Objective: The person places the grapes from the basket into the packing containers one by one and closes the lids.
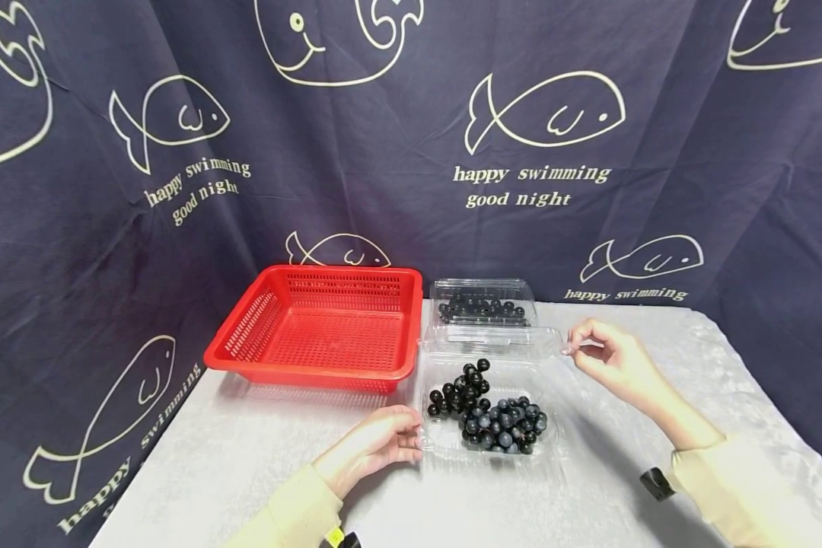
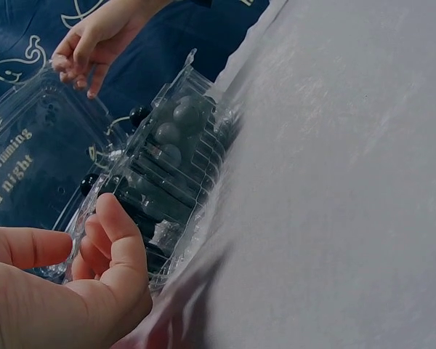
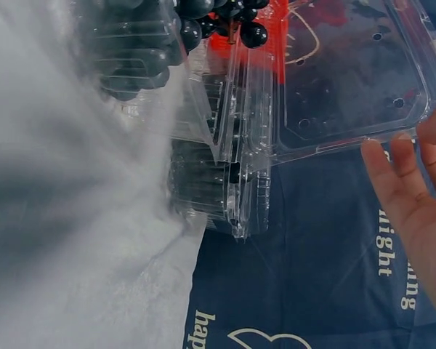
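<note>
A clear plastic clamshell container (image 1: 445, 443) stands in front with its lid (image 1: 503, 342) raised. Two bunches of dark grapes lie inside: shiny black grapes (image 1: 460, 392) at the left and dusty blue-black grapes (image 1: 507, 423) at the right. At the container's left side, my left hand (image 1: 378, 441) holds the rim, with thumb and curled fingers about it in the left wrist view. My right hand (image 1: 613, 364) pinches the right corner of the lid; in the right wrist view the fingertips (image 3: 403, 144) lie along the lid's edge.
Behind the lid is a second clear container (image 1: 482, 293) with dark grapes in it. A red plastic basket (image 1: 315, 373) stands to the left on the white-covered table (image 1: 260, 434). A dark blue curtain (image 1: 411, 152) with fish drawings hangs close behind the table.
</note>
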A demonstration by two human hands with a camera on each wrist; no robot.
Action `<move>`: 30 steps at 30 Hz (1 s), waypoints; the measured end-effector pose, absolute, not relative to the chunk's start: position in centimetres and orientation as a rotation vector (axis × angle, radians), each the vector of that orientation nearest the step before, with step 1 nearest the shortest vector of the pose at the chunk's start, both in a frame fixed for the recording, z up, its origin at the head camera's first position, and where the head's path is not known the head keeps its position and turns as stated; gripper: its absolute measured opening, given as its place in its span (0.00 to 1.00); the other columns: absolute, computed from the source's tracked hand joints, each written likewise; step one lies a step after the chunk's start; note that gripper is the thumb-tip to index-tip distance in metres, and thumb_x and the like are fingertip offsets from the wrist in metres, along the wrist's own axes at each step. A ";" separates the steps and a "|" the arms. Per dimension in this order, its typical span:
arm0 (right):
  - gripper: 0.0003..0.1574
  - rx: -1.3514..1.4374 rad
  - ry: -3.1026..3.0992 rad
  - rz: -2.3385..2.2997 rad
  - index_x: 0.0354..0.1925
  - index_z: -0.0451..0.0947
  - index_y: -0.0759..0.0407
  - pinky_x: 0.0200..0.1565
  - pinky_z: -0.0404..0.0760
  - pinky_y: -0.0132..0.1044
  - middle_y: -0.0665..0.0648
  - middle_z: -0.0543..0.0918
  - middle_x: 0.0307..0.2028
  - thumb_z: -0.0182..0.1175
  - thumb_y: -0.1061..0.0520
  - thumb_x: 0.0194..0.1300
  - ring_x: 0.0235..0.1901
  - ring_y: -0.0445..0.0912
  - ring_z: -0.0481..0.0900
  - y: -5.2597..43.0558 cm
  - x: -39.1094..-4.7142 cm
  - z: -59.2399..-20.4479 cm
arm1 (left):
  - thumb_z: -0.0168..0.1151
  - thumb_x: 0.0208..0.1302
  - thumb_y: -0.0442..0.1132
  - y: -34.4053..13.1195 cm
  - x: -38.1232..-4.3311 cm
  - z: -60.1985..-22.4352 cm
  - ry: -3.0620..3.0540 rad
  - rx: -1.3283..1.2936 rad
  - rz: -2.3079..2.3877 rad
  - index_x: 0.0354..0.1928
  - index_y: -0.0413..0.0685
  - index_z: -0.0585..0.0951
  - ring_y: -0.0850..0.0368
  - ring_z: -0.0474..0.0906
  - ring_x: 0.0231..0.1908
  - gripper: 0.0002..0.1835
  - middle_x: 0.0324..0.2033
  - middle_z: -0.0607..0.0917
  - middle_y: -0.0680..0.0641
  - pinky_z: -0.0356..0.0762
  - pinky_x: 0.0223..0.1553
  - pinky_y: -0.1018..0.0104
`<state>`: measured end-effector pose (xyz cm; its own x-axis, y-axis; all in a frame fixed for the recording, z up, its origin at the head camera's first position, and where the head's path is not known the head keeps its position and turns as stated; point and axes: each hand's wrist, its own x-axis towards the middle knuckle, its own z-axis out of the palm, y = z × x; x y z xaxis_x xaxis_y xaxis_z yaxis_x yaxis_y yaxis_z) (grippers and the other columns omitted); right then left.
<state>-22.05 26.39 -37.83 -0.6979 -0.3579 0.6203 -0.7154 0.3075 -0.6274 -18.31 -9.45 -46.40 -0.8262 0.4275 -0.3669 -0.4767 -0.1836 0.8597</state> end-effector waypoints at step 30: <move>0.22 1.207 -2.065 1.155 0.27 0.72 0.64 0.47 0.76 0.23 0.53 0.77 0.32 0.54 0.84 0.34 0.36 0.40 0.77 25.7 -20.1 -37.7 | 0.50 0.64 0.31 -9.3 -18.5 -46.4 1.521 -0.067 2.055 0.40 0.42 0.70 0.61 0.71 0.26 0.04 0.26 0.73 0.51 0.78 0.33 0.65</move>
<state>-20.06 25.74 -37.68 -0.4955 -0.4624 0.7353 -0.8686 0.2545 -0.4253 -18.50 -9.27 -46.36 -0.8330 0.4144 -0.3666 -0.4716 -0.1853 0.8621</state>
